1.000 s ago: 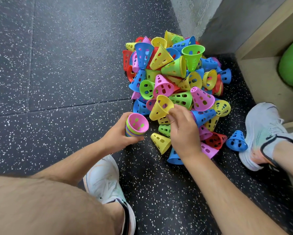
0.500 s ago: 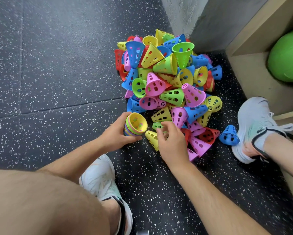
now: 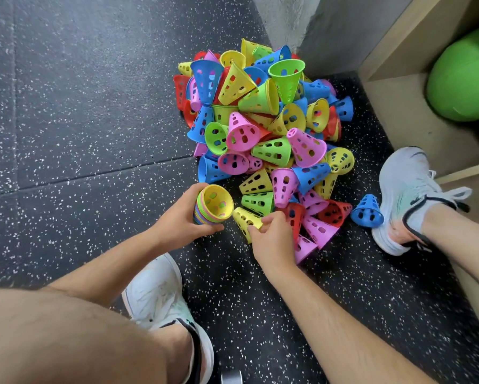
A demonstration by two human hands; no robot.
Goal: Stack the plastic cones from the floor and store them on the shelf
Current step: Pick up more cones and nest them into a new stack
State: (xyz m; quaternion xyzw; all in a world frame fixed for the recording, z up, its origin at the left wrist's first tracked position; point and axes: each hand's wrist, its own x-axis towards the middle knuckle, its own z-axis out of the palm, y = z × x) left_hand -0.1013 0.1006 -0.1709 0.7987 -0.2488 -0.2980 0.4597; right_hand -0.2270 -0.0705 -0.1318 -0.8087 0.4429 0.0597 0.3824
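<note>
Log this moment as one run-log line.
left hand: holds cone stack | right hand: fingers pinch yellow cone | cone pile: loose on floor

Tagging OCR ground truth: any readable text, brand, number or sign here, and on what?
None readable.
Cones: plain, holes only.
Shoes: dark and green marks, but no letters can be made out.
Ball, shelf and floor: no text.
</note>
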